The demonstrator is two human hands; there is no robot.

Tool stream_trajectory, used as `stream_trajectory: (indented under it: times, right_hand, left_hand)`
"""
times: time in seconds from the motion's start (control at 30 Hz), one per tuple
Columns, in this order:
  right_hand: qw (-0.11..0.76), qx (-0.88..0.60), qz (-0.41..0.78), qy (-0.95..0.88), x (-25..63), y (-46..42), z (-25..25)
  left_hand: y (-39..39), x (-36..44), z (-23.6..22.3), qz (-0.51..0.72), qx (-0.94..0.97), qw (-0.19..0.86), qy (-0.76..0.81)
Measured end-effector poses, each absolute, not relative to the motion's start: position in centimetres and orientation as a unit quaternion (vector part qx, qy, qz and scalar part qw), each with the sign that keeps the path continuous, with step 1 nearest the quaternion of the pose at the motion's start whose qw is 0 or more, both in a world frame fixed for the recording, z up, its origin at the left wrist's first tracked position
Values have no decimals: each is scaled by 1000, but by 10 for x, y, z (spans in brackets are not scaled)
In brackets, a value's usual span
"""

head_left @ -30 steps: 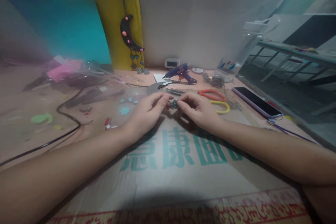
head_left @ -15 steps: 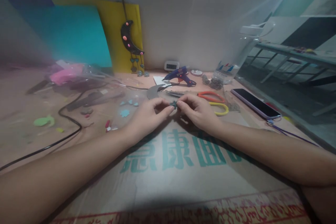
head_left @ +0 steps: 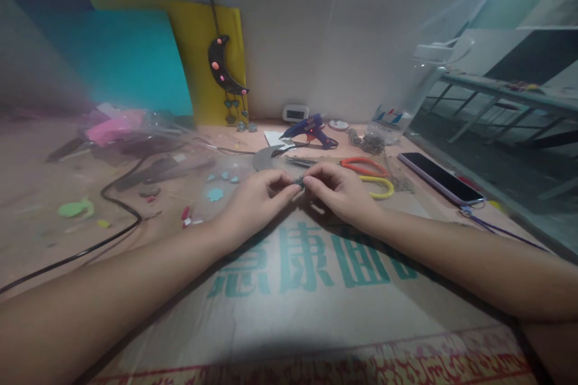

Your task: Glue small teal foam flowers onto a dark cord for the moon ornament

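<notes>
My left hand (head_left: 266, 197) and my right hand (head_left: 339, 194) meet above the cardboard, each closed in a pinch on a small dark grey-green piece (head_left: 298, 181). Thumbs and fingertips cover most of that piece, so its exact kind is hard to make out. Just beyond my fingers lie a grey crescent (head_left: 267, 157) and scissors with an orange handle loop (head_left: 363, 166) and a yellow one (head_left: 379, 187). Left of my left hand, a light-blue flower-shaped cutout (head_left: 215, 194) rests near several smaller blue bits.
A blue glue gun (head_left: 311, 131) stands behind my hands, near a white digital timer (head_left: 295, 113). A phone (head_left: 440, 178) and a clear plastic jug (head_left: 406, 96) are at the right. A black cord (head_left: 120, 203) curves across the left. A decorated dark crescent (head_left: 221, 66) hangs against yellow card.
My left thumb has closed in on the small piece, which now shows less between the fingertips. Both hands stay in nearly the same place; the view has tilted slightly.
</notes>
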State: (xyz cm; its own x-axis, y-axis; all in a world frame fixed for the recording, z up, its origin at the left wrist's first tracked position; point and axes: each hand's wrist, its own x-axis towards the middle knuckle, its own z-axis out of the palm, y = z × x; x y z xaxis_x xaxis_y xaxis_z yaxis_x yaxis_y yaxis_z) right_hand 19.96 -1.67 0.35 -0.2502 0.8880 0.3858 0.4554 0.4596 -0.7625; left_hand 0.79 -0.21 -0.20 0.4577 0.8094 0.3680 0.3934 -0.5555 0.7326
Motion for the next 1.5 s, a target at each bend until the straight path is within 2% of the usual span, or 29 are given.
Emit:
stream_trajectory:
  times: [0.23, 0.87, 1.5]
  right_hand:
    - [446, -446, 363, -686, 201, -9, -1]
    - [462, -430, 379, -677, 200, -6, -4]
    - [454, -434, 371, -684, 199, -8, -4]
  left_hand:
    - [11, 6, -16, 421, 713, 401, 393]
    - [14, 5, -15, 392, 703, 400, 438]
    - [16, 7, -17, 433, 706, 365, 424]
